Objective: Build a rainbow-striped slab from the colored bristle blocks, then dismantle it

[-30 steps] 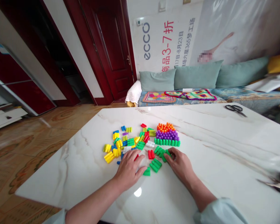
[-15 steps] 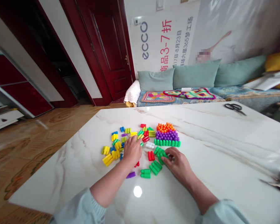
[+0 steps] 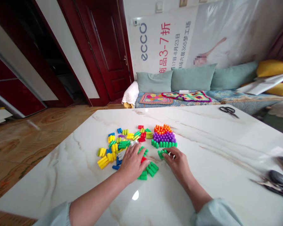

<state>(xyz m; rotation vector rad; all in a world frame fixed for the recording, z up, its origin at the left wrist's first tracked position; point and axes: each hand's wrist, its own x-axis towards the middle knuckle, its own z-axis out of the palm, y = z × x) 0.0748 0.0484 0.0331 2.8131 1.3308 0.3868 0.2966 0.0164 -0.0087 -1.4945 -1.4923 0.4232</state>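
Note:
In the head view, my right hand (image 3: 178, 160) pinches a green bullet-shaped plastic block piece (image 3: 162, 153) between thumb and fingertips, close to the table. Just beyond it stands a set of upright pegs in bands: orange (image 3: 163, 129) at the back, purple (image 3: 164, 137) in the middle, green (image 3: 164, 144) in front. My left hand (image 3: 132, 161) lies with fingers spread over loose pieces, partly covering a green one (image 3: 143, 151) and a red one (image 3: 143, 159). Near its wrist side sit joined green pieces (image 3: 152, 169).
Loose yellow (image 3: 103, 162), blue (image 3: 119, 130) and other coloured pieces lie to the left on the white marbled table (image 3: 198, 194). Black scissors (image 3: 228, 110) rest at the far right edge, another pair (image 3: 271, 185) at the near right. A cushioned sofa (image 3: 193, 78) stands behind.
My left hand has moved toward me and right, off the middle of the loose pile. Some green pieces now lie farther left. My right hand holds a green piece apart from the others.

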